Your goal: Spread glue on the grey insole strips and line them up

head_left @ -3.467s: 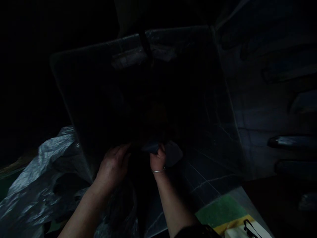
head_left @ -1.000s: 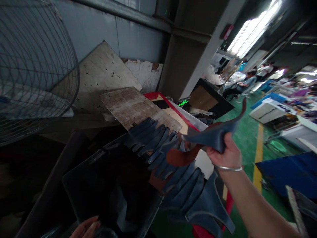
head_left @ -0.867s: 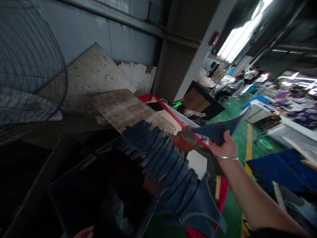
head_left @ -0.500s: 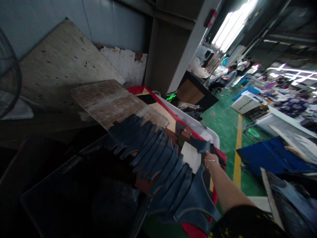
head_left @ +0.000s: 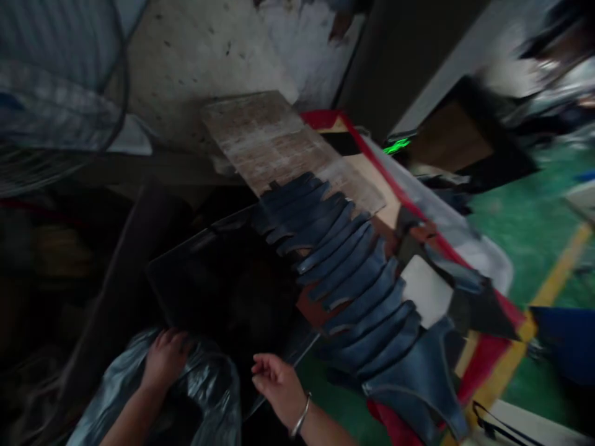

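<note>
While much of the room sits in shadow, from the head camera we see a glossy green floor [head_left: 506, 229] crossed by a yellow line [head_left: 564, 263]. At upper left we make out a blurred wire fan cage [head_left: 123, 80] and a pale leaning board [head_left: 199, 56] with dark specks. Our tabletop [head_left: 369, 179], light tan with red edging, slants across the middle and bears a worn brown wooden plank [head_left: 274, 136]. Overlapping blue curved fabric-like pieces [head_left: 353, 272] line its near side, beside a white rectangular card [head_left: 426, 291]. One blue-grey piece [head_left: 458, 272] lies apart, along the red edging.

Of the containers, we see a deep black bin [head_left: 199, 272] just this side of the row; its inside is too dark to read. A crinkled, shiny translucent plastic bag [head_left: 214, 384] lies at its near left. Our left hand [head_left: 165, 359] rests on the bag; we cannot tell whether its grip pinches the film. Our right hand [head_left: 279, 384], with a silver bangle [head_left: 301, 415], hangs by the bin's near side, its grip loosely curled, thumb and fingertips apart.
</note>
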The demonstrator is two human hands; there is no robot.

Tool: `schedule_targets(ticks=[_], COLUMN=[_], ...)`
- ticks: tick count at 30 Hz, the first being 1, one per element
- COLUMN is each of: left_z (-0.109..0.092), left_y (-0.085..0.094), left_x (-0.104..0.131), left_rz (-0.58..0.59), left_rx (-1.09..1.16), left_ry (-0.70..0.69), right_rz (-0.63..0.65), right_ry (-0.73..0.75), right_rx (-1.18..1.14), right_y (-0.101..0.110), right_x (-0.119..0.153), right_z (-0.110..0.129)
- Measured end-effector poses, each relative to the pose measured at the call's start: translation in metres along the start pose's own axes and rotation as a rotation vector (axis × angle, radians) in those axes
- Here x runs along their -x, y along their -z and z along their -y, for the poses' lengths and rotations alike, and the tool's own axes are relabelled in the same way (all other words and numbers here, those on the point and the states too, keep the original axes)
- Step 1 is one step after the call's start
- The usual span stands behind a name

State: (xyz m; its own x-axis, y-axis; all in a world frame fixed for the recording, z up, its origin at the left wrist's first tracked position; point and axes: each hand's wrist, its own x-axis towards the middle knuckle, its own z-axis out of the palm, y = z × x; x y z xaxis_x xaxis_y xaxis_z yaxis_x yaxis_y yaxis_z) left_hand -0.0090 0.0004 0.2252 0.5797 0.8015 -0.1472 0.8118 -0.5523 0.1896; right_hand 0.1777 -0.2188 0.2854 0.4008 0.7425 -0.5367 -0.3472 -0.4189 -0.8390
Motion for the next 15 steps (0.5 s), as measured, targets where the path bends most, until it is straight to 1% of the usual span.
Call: schedule_targets(ticks=[1,3,4,6,9,12,14,15], left_z=[0.006,0.020,0.026,0.039,0.056,0.067,0.069,0.069], left_y=[-0.005,-0.020,-0.030,-0.051,-0.080,-0.102,-0.112,-0.117], left_x=[-0.004,-0.014,-0.019,-0.025,-0.032,-0.045,-0.057,-0.063], left_rz=[0.047,0.081,0.108,0.147,0.182,0.169,0.138,0.120], left_rx=[-0.045,-0.101,-0.110,-0.108,-0.076,-0.044,-0.034,-0.038], left_ry=[-0.032,0.022,0.025,0.016,-0.050,-0.115,-0.111,-0.082], right_rz=[-0.021,-0.081,-0.109,-0.158,-0.261,-0.342,-0.366,-0.369], right_ry=[-0.067,-0.211,-0.266,-0.315,-0.329,-0.345,-0.386,-0.409], right_rx=[0.023,0.083,0.121,0.199,0.355,0.533,0.631,0.672], right_y=[-0.015,-0.034,-0.040,-0.042,-0.028,-0.002,0.016,0.024], right_x=[-0.013,-0.048,-0.068,-0.111,-0.172,-0.225,-0.255,-0.269], right_z=[-0.016,-0.047,-0.063,-0.094,-0.137,-0.176,-0.201,-0.214])
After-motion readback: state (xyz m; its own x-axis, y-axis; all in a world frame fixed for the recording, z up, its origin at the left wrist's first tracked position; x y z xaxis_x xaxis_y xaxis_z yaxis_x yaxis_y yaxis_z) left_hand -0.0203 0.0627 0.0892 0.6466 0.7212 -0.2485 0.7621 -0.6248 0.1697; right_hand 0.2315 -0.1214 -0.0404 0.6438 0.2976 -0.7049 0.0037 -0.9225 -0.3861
